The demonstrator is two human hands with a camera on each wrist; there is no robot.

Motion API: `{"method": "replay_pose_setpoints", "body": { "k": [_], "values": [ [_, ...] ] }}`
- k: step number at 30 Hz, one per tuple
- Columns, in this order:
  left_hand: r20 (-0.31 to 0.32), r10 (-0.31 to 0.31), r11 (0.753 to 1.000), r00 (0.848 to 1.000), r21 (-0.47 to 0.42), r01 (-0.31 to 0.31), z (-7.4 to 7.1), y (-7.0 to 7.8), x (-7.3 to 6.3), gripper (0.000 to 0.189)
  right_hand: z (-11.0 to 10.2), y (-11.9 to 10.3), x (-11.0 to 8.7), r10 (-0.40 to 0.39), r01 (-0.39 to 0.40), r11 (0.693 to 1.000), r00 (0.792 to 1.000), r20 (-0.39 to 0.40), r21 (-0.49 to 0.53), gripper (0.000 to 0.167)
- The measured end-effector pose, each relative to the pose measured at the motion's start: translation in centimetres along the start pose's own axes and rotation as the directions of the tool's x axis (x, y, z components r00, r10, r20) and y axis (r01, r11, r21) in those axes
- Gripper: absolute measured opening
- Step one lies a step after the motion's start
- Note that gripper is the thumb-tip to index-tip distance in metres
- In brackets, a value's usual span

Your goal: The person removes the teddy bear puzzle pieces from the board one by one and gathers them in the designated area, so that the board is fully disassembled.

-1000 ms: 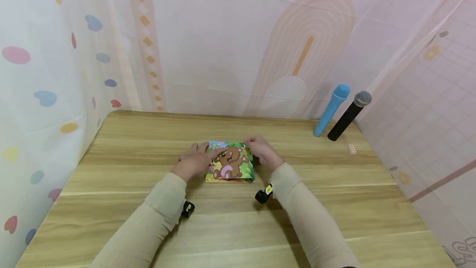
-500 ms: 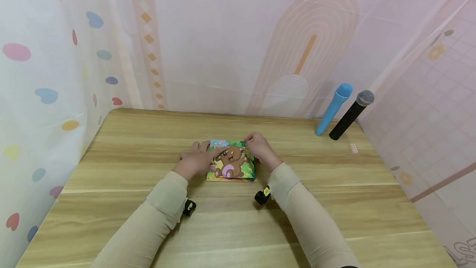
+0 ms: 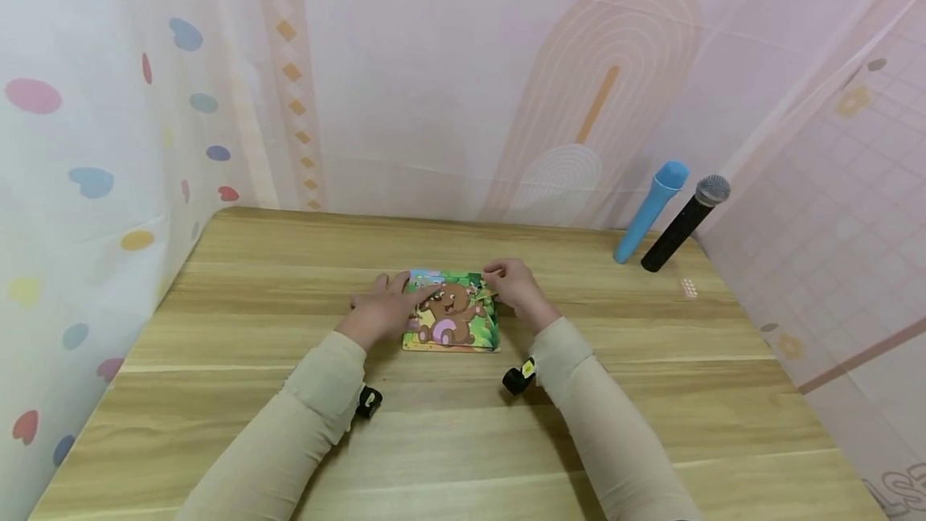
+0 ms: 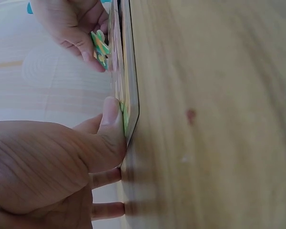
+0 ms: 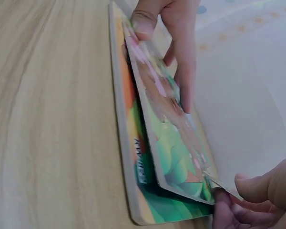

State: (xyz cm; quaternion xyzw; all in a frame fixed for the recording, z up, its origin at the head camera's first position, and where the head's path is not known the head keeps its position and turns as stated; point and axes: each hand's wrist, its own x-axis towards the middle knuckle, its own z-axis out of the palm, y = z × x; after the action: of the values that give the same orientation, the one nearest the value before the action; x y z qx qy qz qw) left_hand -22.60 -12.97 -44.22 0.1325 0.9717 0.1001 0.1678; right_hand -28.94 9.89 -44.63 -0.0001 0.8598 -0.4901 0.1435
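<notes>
A jigsaw puzzle (image 3: 450,328) with a brown bear on a green ground lies on its tray (image 5: 119,81) on the table. In the right wrist view, the puzzle's near right corner stands raised above the tray, with a dark gap under it. My left hand (image 3: 378,316) rests over the puzzle's left side, thumb on the near left edge and a straight index finger across the bear's picture. At the far right corner my right hand (image 3: 515,284) pinches a small green and orange puzzle piece (image 4: 100,45) between thumb and fingers, tilted up from the puzzle.
Two microphones, one blue (image 3: 644,211) and one black (image 3: 683,223), stand at the back right. A small dotted sticker (image 3: 689,288) is near them. Patterned curtains (image 3: 405,87) close off the back and sides of the wooden table (image 3: 434,441).
My right hand has shifted slightly to the right and lifted the pinched piece up at the puzzle's far right corner. My left hand stays in place on the puzzle.
</notes>
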Motion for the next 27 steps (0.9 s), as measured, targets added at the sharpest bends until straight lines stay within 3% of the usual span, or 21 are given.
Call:
{"method": "replay_pose_setpoints", "body": {
  "k": [9,27],
  "values": [
    [-0.005,0.007,1.0,1.0,0.002,-0.007,-0.1,-0.1,0.0,0.075,-0.6,0.0,0.0,0.026,-0.03,0.995,0.999,0.039,0.094,0.033],
    [-0.006,0.008,1.0,1.0,-0.015,-0.008,-0.1,0.0,-0.2,0.073,-1.1,0.8,0.1,0.052,-0.047,0.978,0.998,-0.022,0.202,0.026]
  ]
}}
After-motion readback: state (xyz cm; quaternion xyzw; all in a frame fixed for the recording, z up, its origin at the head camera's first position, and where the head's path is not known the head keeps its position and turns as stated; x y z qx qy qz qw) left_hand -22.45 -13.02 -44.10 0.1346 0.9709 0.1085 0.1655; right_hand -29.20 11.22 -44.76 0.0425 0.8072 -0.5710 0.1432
